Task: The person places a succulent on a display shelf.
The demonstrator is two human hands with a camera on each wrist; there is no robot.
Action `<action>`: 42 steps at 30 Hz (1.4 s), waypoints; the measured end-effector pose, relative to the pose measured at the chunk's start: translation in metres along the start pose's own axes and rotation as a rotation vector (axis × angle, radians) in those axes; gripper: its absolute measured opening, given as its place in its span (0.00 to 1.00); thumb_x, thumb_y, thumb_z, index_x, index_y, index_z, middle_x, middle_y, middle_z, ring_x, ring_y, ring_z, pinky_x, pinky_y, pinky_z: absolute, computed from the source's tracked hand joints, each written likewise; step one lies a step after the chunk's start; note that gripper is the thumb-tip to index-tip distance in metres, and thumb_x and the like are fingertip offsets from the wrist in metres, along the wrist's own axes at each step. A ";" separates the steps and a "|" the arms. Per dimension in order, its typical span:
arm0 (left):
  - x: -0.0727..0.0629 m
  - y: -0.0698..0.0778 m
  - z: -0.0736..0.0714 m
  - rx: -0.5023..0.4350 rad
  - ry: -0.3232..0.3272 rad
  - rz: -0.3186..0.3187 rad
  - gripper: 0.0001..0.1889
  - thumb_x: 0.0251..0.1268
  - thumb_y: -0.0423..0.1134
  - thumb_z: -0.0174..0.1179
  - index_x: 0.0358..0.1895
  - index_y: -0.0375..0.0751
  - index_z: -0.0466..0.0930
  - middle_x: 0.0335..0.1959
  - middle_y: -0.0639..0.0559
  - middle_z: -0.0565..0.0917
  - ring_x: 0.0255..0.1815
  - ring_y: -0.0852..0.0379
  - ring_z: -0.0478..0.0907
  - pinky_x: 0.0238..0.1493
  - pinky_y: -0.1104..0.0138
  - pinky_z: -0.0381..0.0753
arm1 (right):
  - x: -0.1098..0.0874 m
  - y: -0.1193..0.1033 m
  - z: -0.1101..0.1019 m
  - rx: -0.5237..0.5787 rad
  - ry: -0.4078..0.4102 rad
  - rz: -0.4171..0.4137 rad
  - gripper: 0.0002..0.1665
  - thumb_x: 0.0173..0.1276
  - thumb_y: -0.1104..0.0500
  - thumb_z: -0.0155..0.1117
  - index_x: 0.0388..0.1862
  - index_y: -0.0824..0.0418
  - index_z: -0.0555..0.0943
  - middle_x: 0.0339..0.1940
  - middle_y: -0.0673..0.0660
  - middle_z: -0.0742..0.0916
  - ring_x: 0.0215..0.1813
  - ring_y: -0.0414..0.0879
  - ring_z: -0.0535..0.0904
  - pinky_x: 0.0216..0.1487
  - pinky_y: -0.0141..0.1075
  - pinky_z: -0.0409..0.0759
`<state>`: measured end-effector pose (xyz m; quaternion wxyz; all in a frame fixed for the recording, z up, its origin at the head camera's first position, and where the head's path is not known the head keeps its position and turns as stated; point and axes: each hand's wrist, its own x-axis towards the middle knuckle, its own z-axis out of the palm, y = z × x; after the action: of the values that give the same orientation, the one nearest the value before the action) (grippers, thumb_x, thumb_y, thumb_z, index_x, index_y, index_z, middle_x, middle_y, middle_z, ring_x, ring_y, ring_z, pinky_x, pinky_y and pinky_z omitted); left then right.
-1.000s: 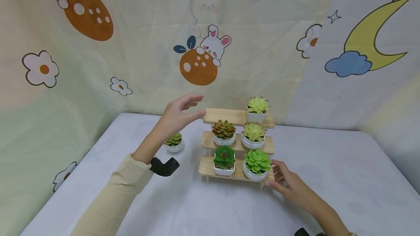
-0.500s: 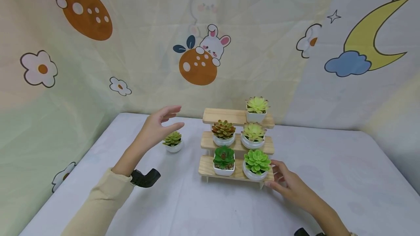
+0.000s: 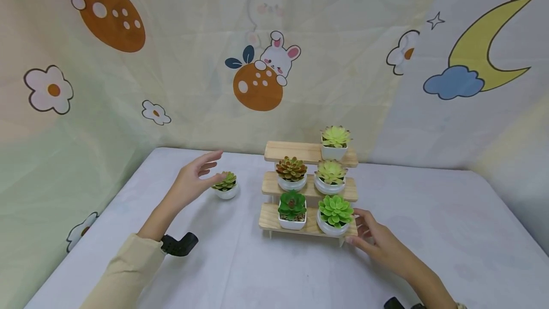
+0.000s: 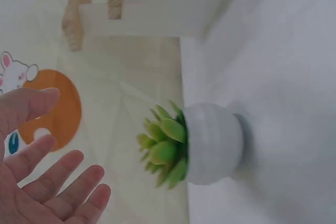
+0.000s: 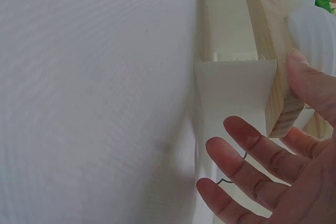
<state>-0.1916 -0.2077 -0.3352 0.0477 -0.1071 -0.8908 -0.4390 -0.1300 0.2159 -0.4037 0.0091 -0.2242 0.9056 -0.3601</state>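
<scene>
My left hand (image 3: 192,186) hovers open-fingered beside a small potted succulent (image 3: 226,191) that stands alone on the table. In the left wrist view, that plant's white round pot (image 4: 215,144) is in front of the spread fingers, with a gap between. A three-tier wooden plant stand (image 3: 272,222) stands to the right. At the right end of its lowest board, my right hand (image 3: 381,242) pinches the wood (image 5: 283,109) between thumb and index finger, while the other fingers hang loose below.
On the lowest board are a dark green succulent (image 3: 292,206) and a bright green one (image 3: 336,212). A reddish-brown succulent (image 3: 291,170) and a pale green one (image 3: 330,173) share the middle board. Another pale succulent (image 3: 335,140) occupies the top board's right end. A printed curtain (image 3: 193,61) hangs behind.
My left hand has moved left and down from the stand's top board to the lone succulent. My right hand has stayed at the lowest board's end.
</scene>
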 end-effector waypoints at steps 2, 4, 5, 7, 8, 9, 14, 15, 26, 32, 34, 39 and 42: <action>-0.001 -0.006 0.002 0.006 -0.001 -0.017 0.32 0.59 0.45 0.63 0.67 0.48 0.64 0.66 0.45 0.69 0.65 0.44 0.68 0.64 0.52 0.67 | 0.000 0.000 0.000 -0.001 -0.002 0.006 0.33 0.64 0.55 0.62 0.61 0.67 0.60 0.40 0.53 0.80 0.39 0.33 0.74 0.40 0.31 0.79; -0.001 -0.012 0.003 0.013 -0.002 -0.027 0.33 0.59 0.43 0.63 0.68 0.47 0.63 0.67 0.44 0.68 0.65 0.43 0.67 0.64 0.51 0.67 | 0.000 0.000 0.000 0.001 -0.003 0.009 0.33 0.64 0.55 0.62 0.61 0.67 0.60 0.40 0.53 0.80 0.39 0.33 0.74 0.40 0.31 0.79; -0.001 -0.014 0.004 0.015 -0.002 -0.033 0.33 0.59 0.43 0.63 0.68 0.47 0.63 0.67 0.44 0.68 0.65 0.43 0.67 0.64 0.50 0.67 | 0.000 -0.001 0.000 0.000 -0.004 0.006 0.33 0.64 0.55 0.62 0.61 0.67 0.60 0.40 0.53 0.80 0.39 0.33 0.74 0.39 0.31 0.79; -0.001 -0.019 0.006 0.017 -0.002 -0.043 0.33 0.59 0.41 0.64 0.68 0.46 0.62 0.67 0.43 0.67 0.65 0.42 0.67 0.64 0.50 0.67 | 0.000 -0.001 0.000 0.001 -0.004 0.011 0.33 0.64 0.54 0.62 0.61 0.67 0.60 0.40 0.53 0.80 0.39 0.33 0.74 0.39 0.31 0.79; -0.001 -0.021 0.007 0.016 -0.002 -0.048 0.33 0.59 0.41 0.64 0.68 0.45 0.62 0.67 0.42 0.67 0.65 0.41 0.66 0.64 0.50 0.67 | 0.000 -0.001 0.000 0.000 -0.003 0.013 0.34 0.64 0.54 0.62 0.61 0.67 0.60 0.40 0.53 0.80 0.39 0.32 0.74 0.39 0.31 0.79; -0.001 -0.023 0.007 0.015 -0.003 -0.053 0.34 0.58 0.40 0.64 0.68 0.44 0.61 0.67 0.41 0.66 0.65 0.41 0.66 0.64 0.50 0.67 | 0.000 -0.001 0.000 -0.001 -0.002 0.012 0.33 0.64 0.54 0.63 0.61 0.67 0.60 0.40 0.53 0.80 0.39 0.32 0.74 0.39 0.31 0.79; -0.001 -0.033 0.011 -0.001 -0.006 -0.091 0.36 0.58 0.39 0.64 0.69 0.42 0.59 0.68 0.39 0.65 0.66 0.38 0.65 0.64 0.48 0.66 | 0.000 0.000 0.000 -0.010 0.010 0.005 0.33 0.63 0.55 0.63 0.61 0.67 0.61 0.40 0.52 0.81 0.38 0.32 0.74 0.39 0.30 0.78; 0.000 -0.035 0.011 -0.002 -0.009 -0.100 0.36 0.57 0.39 0.64 0.69 0.42 0.59 0.68 0.38 0.65 0.66 0.38 0.65 0.64 0.48 0.66 | 0.000 0.000 0.000 -0.011 0.011 0.002 0.33 0.63 0.55 0.63 0.61 0.67 0.61 0.40 0.52 0.81 0.38 0.32 0.74 0.39 0.30 0.78; 0.000 -0.052 0.019 -0.042 -0.075 -0.180 0.42 0.55 0.40 0.66 0.71 0.37 0.53 0.67 0.33 0.63 0.63 0.35 0.67 0.63 0.48 0.67 | 0.000 0.001 0.001 0.004 0.033 -0.038 0.34 0.61 0.58 0.65 0.61 0.68 0.61 0.40 0.50 0.80 0.37 0.31 0.74 0.38 0.31 0.78; 0.002 -0.058 0.024 -0.051 -0.086 -0.214 0.43 0.54 0.41 0.67 0.70 0.35 0.52 0.65 0.32 0.64 0.59 0.36 0.71 0.57 0.50 0.74 | 0.000 0.001 0.001 0.002 0.029 -0.027 0.34 0.61 0.58 0.65 0.61 0.68 0.61 0.40 0.50 0.81 0.38 0.31 0.73 0.38 0.31 0.78; 0.002 -0.059 0.026 -0.043 -0.084 -0.217 0.43 0.54 0.42 0.67 0.70 0.34 0.53 0.63 0.31 0.65 0.57 0.37 0.73 0.56 0.51 0.74 | 0.000 0.001 0.001 0.004 0.028 -0.026 0.34 0.61 0.58 0.65 0.60 0.68 0.61 0.40 0.51 0.81 0.38 0.31 0.73 0.38 0.31 0.78; 0.003 -0.061 0.031 -0.012 -0.084 -0.223 0.42 0.53 0.43 0.67 0.68 0.34 0.56 0.61 0.31 0.66 0.54 0.38 0.75 0.54 0.52 0.75 | 0.000 0.001 0.001 0.005 0.033 -0.029 0.33 0.61 0.58 0.65 0.60 0.68 0.61 0.39 0.51 0.81 0.37 0.30 0.73 0.38 0.31 0.78; 0.005 -0.061 0.033 -0.003 -0.079 -0.226 0.39 0.53 0.43 0.67 0.66 0.35 0.58 0.60 0.33 0.68 0.52 0.40 0.75 0.52 0.54 0.76 | 0.000 0.002 0.001 0.009 0.029 -0.028 0.34 0.61 0.58 0.65 0.60 0.68 0.61 0.40 0.51 0.81 0.38 0.30 0.73 0.38 0.31 0.78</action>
<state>-0.2098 -0.2172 -0.4014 -0.0374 -0.0231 -0.8978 -0.4383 -0.1302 0.2165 -0.4055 -0.0081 -0.2317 0.9008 -0.3672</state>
